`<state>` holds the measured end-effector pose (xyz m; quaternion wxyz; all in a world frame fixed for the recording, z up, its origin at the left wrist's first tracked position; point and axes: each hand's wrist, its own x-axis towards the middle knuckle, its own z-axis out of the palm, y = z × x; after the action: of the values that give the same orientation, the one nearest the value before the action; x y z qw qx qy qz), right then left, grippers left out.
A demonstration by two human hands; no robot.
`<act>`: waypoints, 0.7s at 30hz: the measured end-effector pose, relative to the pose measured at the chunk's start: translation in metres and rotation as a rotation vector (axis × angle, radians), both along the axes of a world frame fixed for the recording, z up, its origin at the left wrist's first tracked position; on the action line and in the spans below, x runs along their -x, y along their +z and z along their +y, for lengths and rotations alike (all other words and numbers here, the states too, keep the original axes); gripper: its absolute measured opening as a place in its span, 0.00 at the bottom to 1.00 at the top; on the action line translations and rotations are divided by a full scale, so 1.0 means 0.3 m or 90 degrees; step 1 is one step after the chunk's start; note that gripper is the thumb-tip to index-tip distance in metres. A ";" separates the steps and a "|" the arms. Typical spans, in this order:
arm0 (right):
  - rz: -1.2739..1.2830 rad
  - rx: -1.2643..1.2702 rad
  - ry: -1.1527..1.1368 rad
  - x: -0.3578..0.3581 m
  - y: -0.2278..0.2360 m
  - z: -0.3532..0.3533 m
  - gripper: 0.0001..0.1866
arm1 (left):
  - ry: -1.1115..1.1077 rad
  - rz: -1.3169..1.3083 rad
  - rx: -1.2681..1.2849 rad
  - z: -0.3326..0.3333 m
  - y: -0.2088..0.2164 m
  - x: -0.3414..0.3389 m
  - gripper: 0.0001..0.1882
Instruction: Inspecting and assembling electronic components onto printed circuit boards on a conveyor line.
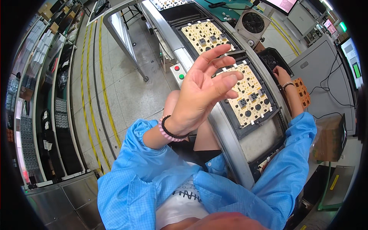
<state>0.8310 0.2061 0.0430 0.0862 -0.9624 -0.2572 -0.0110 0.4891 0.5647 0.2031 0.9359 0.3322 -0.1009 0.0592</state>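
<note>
My left hand (pixel 205 82) is raised over the conveyor with its fingers curved and apart, and nothing shows in it. Behind its fingertips lies a cream circuit board (pixel 249 86), set in a black carrier (pixel 245 132) and fitted with black square connectors, round black parts and white pieces. The hand covers the board's left side. My right hand (pixel 282 75) reaches to a black bin (pixel 285 60) of small dark parts on the conveyor's right side. Its fingers are bent together at the bin's near edge. Their tips are partly hidden, so any part in them cannot be made out.
Another populated board (pixel 205 36) sits farther up the conveyor. A control box with red and green buttons (pixel 177 73) stands at the left rail (pixel 226 142). On the right are an orange perforated panel (pixel 301 94), a fan (pixel 253 21) and a grey cabinet (pixel 322 76). Shelving (pixel 50 96) lines the left.
</note>
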 end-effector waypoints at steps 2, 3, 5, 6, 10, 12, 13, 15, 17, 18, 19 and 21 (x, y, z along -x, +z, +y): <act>-0.001 0.001 -0.005 -0.002 0.006 0.010 0.07 | 0.008 -0.001 -0.005 0.006 -0.003 -0.002 0.34; -0.001 0.002 -0.003 0.000 0.010 0.016 0.07 | 0.012 0.004 -0.001 0.007 -0.004 -0.003 0.34; -0.023 -0.011 -0.018 0.007 0.013 0.024 0.09 | 0.016 0.009 0.005 0.010 -0.006 -0.005 0.33; -0.022 -0.010 -0.017 0.010 0.013 0.027 0.09 | 0.021 0.020 0.002 0.012 -0.006 -0.006 0.32; -0.045 -0.022 -0.021 0.010 0.009 0.031 0.08 | 0.021 0.012 0.023 0.016 -0.017 -0.015 0.31; -0.043 -0.027 -0.023 0.007 0.006 0.030 0.08 | 0.022 0.011 0.018 0.014 -0.016 -0.020 0.31; -0.060 -0.029 -0.017 0.008 0.004 0.029 0.08 | 0.024 0.009 0.013 0.014 -0.017 -0.023 0.32; -0.076 -0.030 -0.015 0.003 0.005 0.017 0.08 | 0.009 0.010 0.012 0.017 -0.020 -0.031 0.33; -0.066 -0.048 -0.018 -0.001 0.013 0.020 0.08 | -0.003 0.011 0.009 0.028 -0.031 -0.040 0.34; -0.066 -0.050 -0.018 0.002 0.017 0.026 0.08 | -0.026 -0.037 0.013 0.038 -0.047 -0.047 0.34; -0.075 -0.067 -0.016 0.004 0.023 0.032 0.08 | -0.049 -0.085 0.017 0.045 -0.060 -0.053 0.35; -0.083 -0.086 -0.018 0.023 0.046 0.052 0.08 | -0.029 -0.078 0.014 0.054 -0.080 -0.067 0.35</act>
<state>0.8243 0.2217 0.0567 0.1340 -0.9552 -0.2475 -0.0921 0.5092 0.5809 0.1791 0.9327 0.3150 -0.1651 0.0593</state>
